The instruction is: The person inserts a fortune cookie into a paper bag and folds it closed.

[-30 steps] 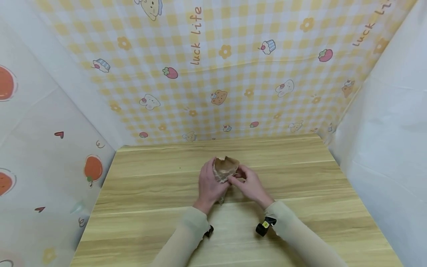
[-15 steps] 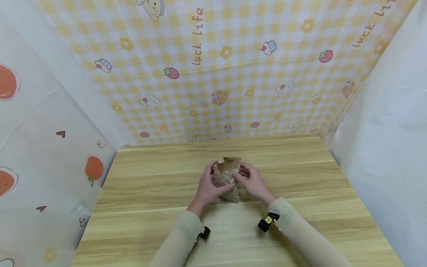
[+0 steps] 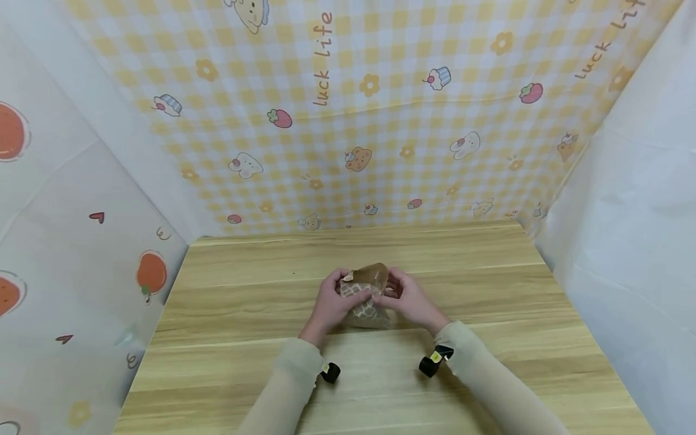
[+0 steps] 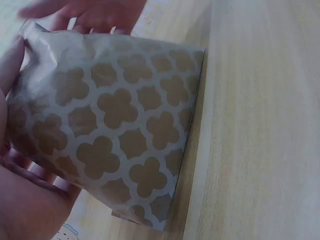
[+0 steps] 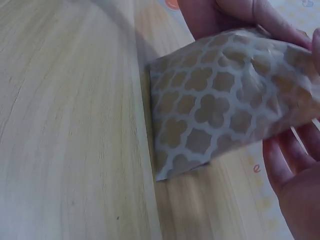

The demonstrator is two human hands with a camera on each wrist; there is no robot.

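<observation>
A brown paper bag (image 3: pixel 367 313) with a white lattice pattern stands upright on the table between both hands. Its plain brown inside shows at the top, where the mouth gapes with an uneven edge. My left hand (image 3: pixel 330 303) grips the bag's left side, thumb across the front and fingers behind. On the other side my right hand (image 3: pixel 411 301) pinches the upper edge, its thumb in front near the left thumb. Both wrist views show the patterned bag (image 4: pixel 117 112) close up, its bottom edge at the tabletop. What the bag holds is hidden.
The wood-grain table (image 3: pixel 244 374) extends around the hands. A yellow checked cloth (image 3: pixel 370 121) hangs behind it. White printed sheeting (image 3: pixel 60 266) closes the left side, and plain white sheeting (image 3: pixel 625 241) the right. A black camera (image 3: pixel 429 365) sits on the right wrist.
The bag has gone from tilted in the left hand to upright, front facing me. The left hand has shifted left and its thumb now lies across the front. The right hand has stayed at the right edge.
</observation>
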